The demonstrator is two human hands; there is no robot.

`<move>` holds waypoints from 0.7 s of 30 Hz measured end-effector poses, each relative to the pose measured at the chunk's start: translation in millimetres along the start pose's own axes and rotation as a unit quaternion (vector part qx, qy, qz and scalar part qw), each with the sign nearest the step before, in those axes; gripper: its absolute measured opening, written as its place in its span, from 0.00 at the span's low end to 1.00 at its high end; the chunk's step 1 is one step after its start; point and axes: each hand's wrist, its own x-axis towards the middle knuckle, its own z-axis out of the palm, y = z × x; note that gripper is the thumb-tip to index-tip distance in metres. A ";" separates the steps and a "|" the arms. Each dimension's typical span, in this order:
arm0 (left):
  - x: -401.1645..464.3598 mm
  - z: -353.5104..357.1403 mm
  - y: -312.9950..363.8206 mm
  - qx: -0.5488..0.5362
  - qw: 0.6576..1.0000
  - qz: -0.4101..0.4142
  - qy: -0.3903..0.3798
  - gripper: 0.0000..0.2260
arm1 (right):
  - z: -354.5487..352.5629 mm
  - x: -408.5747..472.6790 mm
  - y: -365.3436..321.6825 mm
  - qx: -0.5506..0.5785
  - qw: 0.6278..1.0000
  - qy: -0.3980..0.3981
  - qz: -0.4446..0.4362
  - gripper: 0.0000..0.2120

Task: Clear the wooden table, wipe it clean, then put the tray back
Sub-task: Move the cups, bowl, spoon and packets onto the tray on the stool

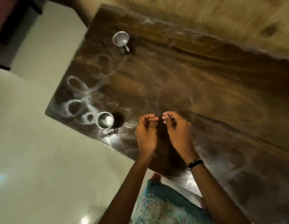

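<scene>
The dark wooden table [181,81] runs diagonally across the view, marked with several white ring stains near its left end. Two steel cups stand on it: one cup [105,121] near the front edge, another cup [121,40] farther back. My left hand [146,131] and my right hand [178,128] hover side by side over the table's front part, just right of the near cup. Both have fingers curled inward and I see nothing held in either. No tray is in view.
Pale tiled floor [35,151] lies left of and below the table. A yellowish wall [221,16] stands behind it. My patterned clothing [164,202] and a foot show at the bottom. A dark band sits on my right wrist [195,164].
</scene>
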 end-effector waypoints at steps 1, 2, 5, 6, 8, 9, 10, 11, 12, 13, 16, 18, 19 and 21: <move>15.4 -22.4 0.7 0.008 1.000 0.012 0.023 0.10 | 21.7 4.3 -16.1 -0.013 1.000 -0.024 0.000 0.10; 27.7 -42.1 0.3 0.013 0.999 0.027 0.045 0.09 | 40.4 7.6 -29.3 -0.023 0.999 -0.047 0.000 0.11; 53.5 -86.6 -4.2 0.031 0.987 0.073 0.140 0.06 | 87.5 13.0 -52.7 -0.023 0.995 -0.100 -0.015 0.10; 61.0 -98.0 -9.8 0.039 0.979 0.083 0.181 0.05 | 99.9 13.2 -57.8 -0.023 0.994 -0.109 -0.021 0.10; 72.2 -113.5 -21.9 0.027 0.964 0.078 0.253 0.08 | 116.9 13.8 -66.4 -0.031 0.992 -0.116 -0.031 0.09; 74.9 -116.9 -28.1 0.027 0.958 0.062 0.277 0.10 | 121.9 14.3 -68.8 -0.034 0.992 -0.118 -0.036 0.09; 77.2 -118.8 -33.8 0.031 0.954 0.044 0.295 0.12 | 126.4 16.0 -70.4 -0.034 0.992 -0.119 -0.040 0.09; 78.3 -119.7 -37.8 0.040 0.950 0.020 0.308 0.14 | 130.0 18.4 -71.3 -0.034 0.991 -0.120 -0.040 0.09; 79.6 -120.5 -41.7 0.039 0.950 -0.004 0.309 0.15 | 132.8 21.0 -71.6 -0.032 0.991 -0.122 -0.037 0.08; 81.5 -120.5 -44.8 0.028 0.954 -0.037 0.297 0.16 | 135.1 24.0 -70.6 -0.028 0.991 -0.124 -0.031 0.09; 91.7 -121.8 -57.5 0.009 0.965 -0.150 0.216 0.21 | 140.2 33.0 -68.0 -0.019 0.992 -0.125 -0.017 0.09; 101.2 -125.2 -61.5 0.001 0.965 -0.177 0.195 0.24 | 143.6 39.5 -67.8 -0.016 0.992 -0.125 -0.016 0.09; 104.8 -126.8 -55.9 -0.009 0.966 -0.177 0.188 0.21 | 144.8 43.7 -68.6 -0.015 0.992 -0.125 -0.018 0.09; 113.3 -128.9 -42.3 -0.023 0.969 -0.172 0.173 0.12 | 145.8 55.9 -74.3 -0.018 0.992 -0.121 -0.023 0.09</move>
